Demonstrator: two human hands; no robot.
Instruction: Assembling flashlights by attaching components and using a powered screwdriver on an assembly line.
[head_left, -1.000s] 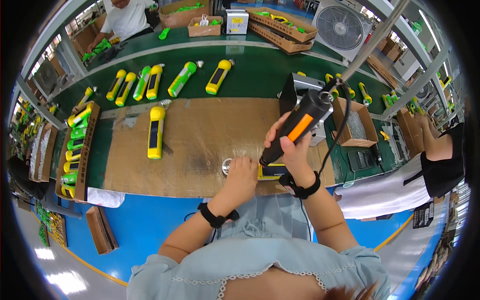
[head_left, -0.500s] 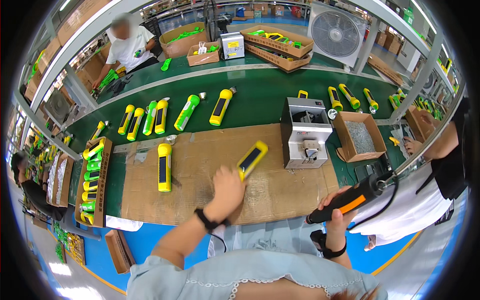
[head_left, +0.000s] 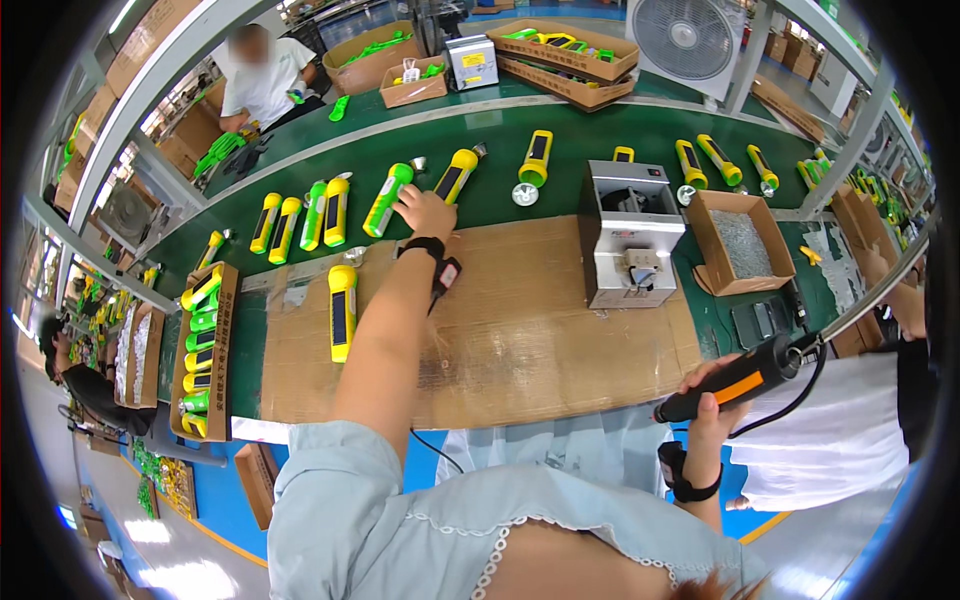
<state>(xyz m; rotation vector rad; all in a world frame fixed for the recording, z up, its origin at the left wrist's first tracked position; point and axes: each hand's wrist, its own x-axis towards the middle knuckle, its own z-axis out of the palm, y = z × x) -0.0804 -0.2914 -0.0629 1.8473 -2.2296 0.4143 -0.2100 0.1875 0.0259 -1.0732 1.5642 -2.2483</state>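
My left hand (head_left: 428, 213) reaches far over the work surface, fingers apart, at the near end of a yellow flashlight (head_left: 458, 176) with a dark panel. A green flashlight (head_left: 387, 203) lies just left of those fingers. In my right hand (head_left: 714, 412) is a black electric screwdriver (head_left: 730, 380) with an orange stripe, its tip pointing left above the near edge. One yellow flashlight (head_left: 342, 318) lies alone on the cardboard sheet (head_left: 500, 340), its loose reflector (head_left: 353, 257) at the far end. Farther right, another yellow flashlight (head_left: 538, 150) lies beside its reflector (head_left: 525, 194).
A silver metal machine (head_left: 632, 240) stands at the cardboard's right. Beyond it is a box of small metal screws (head_left: 745, 245). A carton of flashlights (head_left: 222, 350) sits at left. More flashlights line the green surface (head_left: 490, 215). Co-workers are at far left and right.
My left hand has moved forward from the cardboard to the flashlight row, without the yellow flashlight it held. A flashlight with a reflector now shows left of the machine. The screwdriver stays in my right hand.
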